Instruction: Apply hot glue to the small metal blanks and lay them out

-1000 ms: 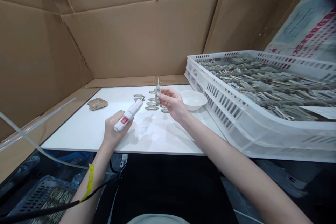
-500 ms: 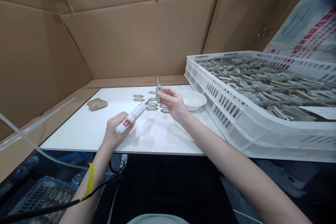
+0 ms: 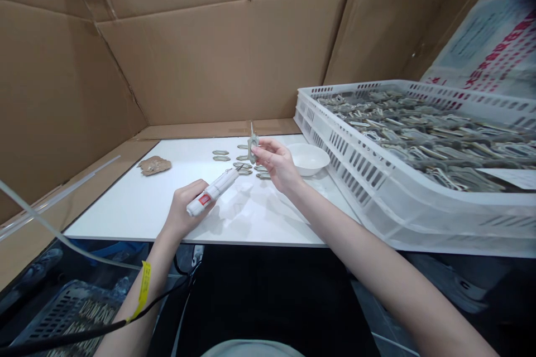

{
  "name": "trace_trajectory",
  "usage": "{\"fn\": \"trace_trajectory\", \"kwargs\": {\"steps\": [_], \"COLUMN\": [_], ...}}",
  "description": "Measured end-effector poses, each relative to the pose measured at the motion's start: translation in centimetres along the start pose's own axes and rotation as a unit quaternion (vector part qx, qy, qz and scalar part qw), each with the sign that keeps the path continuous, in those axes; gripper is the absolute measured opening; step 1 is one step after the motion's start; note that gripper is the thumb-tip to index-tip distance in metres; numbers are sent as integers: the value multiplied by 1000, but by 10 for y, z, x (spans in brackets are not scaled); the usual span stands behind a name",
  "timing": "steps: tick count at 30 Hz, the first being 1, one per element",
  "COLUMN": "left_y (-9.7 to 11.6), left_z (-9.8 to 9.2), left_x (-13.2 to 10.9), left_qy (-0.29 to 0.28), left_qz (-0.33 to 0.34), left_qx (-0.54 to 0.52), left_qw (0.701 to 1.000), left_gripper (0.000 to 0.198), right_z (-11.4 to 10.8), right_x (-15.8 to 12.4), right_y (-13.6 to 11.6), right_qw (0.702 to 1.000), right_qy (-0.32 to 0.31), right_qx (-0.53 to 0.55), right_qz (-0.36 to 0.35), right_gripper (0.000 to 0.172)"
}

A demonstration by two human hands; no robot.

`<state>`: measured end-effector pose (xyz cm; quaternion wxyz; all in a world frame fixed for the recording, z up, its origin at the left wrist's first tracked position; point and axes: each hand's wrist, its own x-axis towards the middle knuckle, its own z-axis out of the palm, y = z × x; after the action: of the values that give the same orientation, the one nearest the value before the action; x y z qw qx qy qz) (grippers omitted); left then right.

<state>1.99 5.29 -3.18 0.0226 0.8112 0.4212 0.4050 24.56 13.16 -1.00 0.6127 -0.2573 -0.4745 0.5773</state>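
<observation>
At far and left sides, brown cardboard walls (image 3: 188, 67). In front of those, white tabletop (image 3: 138, 206). On right, big white slotted crate (image 3: 335, 150), full of thin greyish parts (image 3: 419, 122). Below at near left, slotted basket (image 3: 42, 312) with similar bits. Closed around white pen-like tool (image 3: 213, 189), red label up: left hand (image 3: 182, 212). Dark tip at the flat pieces, contact unclear. Just left of white bowl (image 3: 309, 159), right hand (image 3: 278, 163), pinching grey-green piece (image 3: 252, 150) upright above tabletop, thin rod on top. At far left, torn cardboard scrap (image 3: 154, 165). Mid-tabletop, small flat pieces (image 3: 221, 158) in rough rows.
</observation>
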Motion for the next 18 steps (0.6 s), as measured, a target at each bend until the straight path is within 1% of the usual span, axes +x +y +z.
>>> {"fn": "trace_trajectory", "kwargs": {"steps": [7, 12, 18], "left_y": [-1, -1, -1], "left_z": [-1, 0, 0], "left_x": [0, -1, -2], "left_qy": [-15, -19, -14], "left_qz": [15, 4, 3], "left_qx": [-8, -20, -24], "left_qw": [1000, 1000, 1000], "left_gripper": [24, 26, 26], "right_z": [-2, -2, 1], "right_x": [0, 0, -2], "right_y": [4, 5, 2], "right_qw": [998, 997, 996], "right_qy": [-21, -18, -33], "right_qx": [-47, -68, -80], "right_qz": [-29, -21, -11], "right_gripper": [29, 32, 33]}}
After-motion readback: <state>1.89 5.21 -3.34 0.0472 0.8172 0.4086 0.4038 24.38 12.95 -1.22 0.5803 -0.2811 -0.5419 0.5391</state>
